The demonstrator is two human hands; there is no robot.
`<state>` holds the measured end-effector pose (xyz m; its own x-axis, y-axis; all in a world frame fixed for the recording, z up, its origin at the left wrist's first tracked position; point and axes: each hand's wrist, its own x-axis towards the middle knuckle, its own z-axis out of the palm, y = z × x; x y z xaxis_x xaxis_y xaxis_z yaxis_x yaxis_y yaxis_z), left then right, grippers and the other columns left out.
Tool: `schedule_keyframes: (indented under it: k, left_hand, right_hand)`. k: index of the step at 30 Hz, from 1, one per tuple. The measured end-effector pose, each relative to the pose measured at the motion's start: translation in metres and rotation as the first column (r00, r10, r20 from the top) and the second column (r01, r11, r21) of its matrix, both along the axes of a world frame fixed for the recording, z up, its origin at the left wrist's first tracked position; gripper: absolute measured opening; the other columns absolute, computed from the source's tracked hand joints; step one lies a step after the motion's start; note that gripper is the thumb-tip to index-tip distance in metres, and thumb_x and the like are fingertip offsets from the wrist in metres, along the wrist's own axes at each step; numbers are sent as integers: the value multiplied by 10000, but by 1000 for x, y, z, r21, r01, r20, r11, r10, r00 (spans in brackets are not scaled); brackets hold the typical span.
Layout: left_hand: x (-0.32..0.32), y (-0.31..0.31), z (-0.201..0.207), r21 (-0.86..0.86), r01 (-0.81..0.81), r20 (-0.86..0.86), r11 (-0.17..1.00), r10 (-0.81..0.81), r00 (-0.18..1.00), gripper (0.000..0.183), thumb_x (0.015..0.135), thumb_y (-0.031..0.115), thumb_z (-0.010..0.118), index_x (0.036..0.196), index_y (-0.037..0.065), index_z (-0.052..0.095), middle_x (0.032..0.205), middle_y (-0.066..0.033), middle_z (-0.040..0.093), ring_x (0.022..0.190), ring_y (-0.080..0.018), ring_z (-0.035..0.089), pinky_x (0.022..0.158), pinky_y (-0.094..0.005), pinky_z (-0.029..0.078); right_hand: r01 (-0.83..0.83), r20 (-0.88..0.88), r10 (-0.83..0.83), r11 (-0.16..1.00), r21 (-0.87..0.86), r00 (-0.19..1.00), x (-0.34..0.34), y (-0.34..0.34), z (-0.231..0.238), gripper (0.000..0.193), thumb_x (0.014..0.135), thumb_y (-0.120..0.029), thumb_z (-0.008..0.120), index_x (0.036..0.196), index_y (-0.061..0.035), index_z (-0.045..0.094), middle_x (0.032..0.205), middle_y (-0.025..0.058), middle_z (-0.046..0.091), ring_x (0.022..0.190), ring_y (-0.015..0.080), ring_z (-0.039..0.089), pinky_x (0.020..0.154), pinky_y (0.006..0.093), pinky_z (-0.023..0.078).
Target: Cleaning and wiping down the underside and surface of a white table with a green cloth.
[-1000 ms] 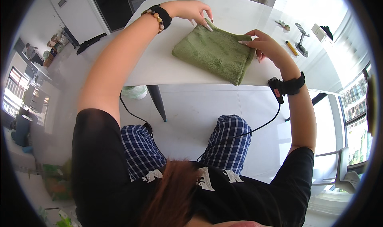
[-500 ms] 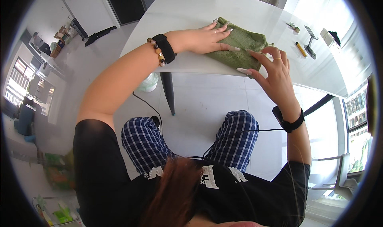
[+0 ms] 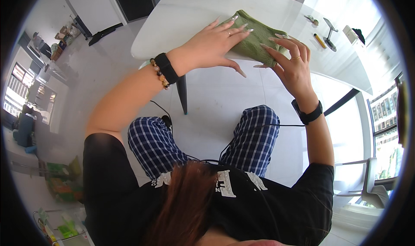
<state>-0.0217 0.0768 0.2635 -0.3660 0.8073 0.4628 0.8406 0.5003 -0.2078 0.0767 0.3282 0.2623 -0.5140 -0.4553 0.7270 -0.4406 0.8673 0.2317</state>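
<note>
A folded green cloth (image 3: 255, 46), textured like a towel, lies at the near edge of the white table (image 3: 190, 12). My left hand (image 3: 207, 47) rests on the cloth's left side with fingers spread; its thumb sticks out past the table edge, apart from the cloth. At the cloth's near right corner, my right hand (image 3: 293, 64) is closed, fingers on top and thumb under the edge. That corner hangs slightly over the table's front edge.
Right of the cloth are a yellow marker-like stick (image 3: 320, 41), a dark metal stand (image 3: 330, 35) and a small item (image 3: 311, 19). A black cable (image 3: 290, 125) runs by my right wrist. A dark table leg (image 3: 182, 94) stands in front, and a grey chair (image 3: 372, 185) is at right.
My left thumb has come off the cloth and swung out past the table edge. My right hand has closed on the cloth's near right corner, and the cloth has shifted slightly.
</note>
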Motion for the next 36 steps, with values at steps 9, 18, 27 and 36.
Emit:
schedule_keyframes:
  k: [9, 18, 27, 36]
  left_hand:
    - [48, 2, 0, 500, 254, 139, 828, -366, 920, 328, 869, 289, 693, 1075, 35, 663, 805, -128, 697, 669, -288, 667, 620, -356, 526]
    - [92, -86, -38, 468, -54, 639, 882, -296, 710, 372, 906, 296, 686, 1087, -29, 674, 861, -98, 725, 701, -147, 690, 627, -279, 554]
    - [134, -147, -107, 183, -270, 823, 945, 2, 567, 324, 843, 323, 726, 1004, 44, 704, 747, -129, 674, 669, -216, 638, 645, -320, 470]
    - [150, -202, -123, 138, -824, 710, 549, 526, 469, 353, 863, 290, 719, 1094, 28, 671, 825, -134, 669, 742, -192, 634, 687, -294, 471]
  right_hand:
    - [-103, -62, 96, 987, -125, 993, 38, -30, 38, 289, 760, -199, 779, 1034, -128, 720, 1185, 29, 589, 1170, 265, 475, 985, 418, 398]
    - [-207, 486, 443, 861, -464, 753, 10, -94, -1, 362, 931, -347, 648, 915, 15, 673, 680, 55, 597, 654, 97, 545, 596, 273, 458]
    - [-305, 720, 555, 831, -465, 416, -5, -146, -114, 449, 795, -407, 769, 1058, -62, 654, 1043, 88, 600, 973, 261, 549, 919, 373, 430]
    - [-457, 528, 508, 857, -236, 680, -29, -255, -63, 421, 772, -457, 729, 757, -40, 669, 757, 114, 650, 720, 325, 627, 620, 404, 496]
